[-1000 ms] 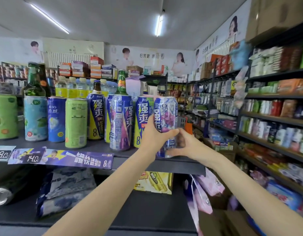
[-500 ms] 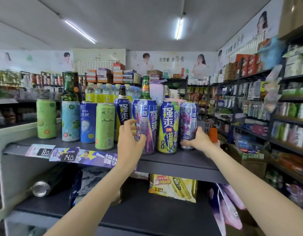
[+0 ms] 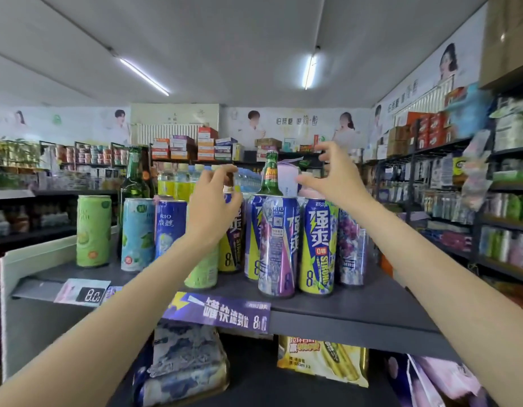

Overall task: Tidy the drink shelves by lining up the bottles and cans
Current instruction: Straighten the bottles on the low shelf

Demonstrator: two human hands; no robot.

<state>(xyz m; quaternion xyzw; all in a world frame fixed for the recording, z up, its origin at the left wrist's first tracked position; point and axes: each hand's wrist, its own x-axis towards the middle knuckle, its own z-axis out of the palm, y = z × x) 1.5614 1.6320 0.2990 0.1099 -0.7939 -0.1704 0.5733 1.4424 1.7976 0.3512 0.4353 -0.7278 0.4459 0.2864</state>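
Tall drink cans stand on the dark top shelf (image 3: pixel 357 309): a green can (image 3: pixel 93 230), a pale blue can (image 3: pixel 136 233), a blue RIO can (image 3: pixel 169 224), a purple can (image 3: pixel 276 245), a yellow-and-blue can (image 3: pixel 317 245) and a grape-print can (image 3: pixel 352 248). Behind them stands a green bottle (image 3: pixel 270 174). My left hand (image 3: pixel 216 207) is raised over the cans, its fingertips pinched on the neck of a dark bottle (image 3: pixel 230 180) that is mostly hidden. My right hand (image 3: pixel 333 177) hovers open just right of the green bottle, not touching it.
Another green bottle (image 3: pixel 133 177) stands back left, with small clear bottles behind. Price strips (image 3: pixel 219 311) hang on the shelf's front lip. Snack bags (image 3: pixel 322 356) and wrapped packs (image 3: pixel 186 365) lie on the shelf below. Stocked racks (image 3: pixel 504 207) line the aisle on the right.
Both hands have left the front cans and risen to bottle-neck height. The left hand now pinches the dark bottle's neck; the right let go of the grape-print can.
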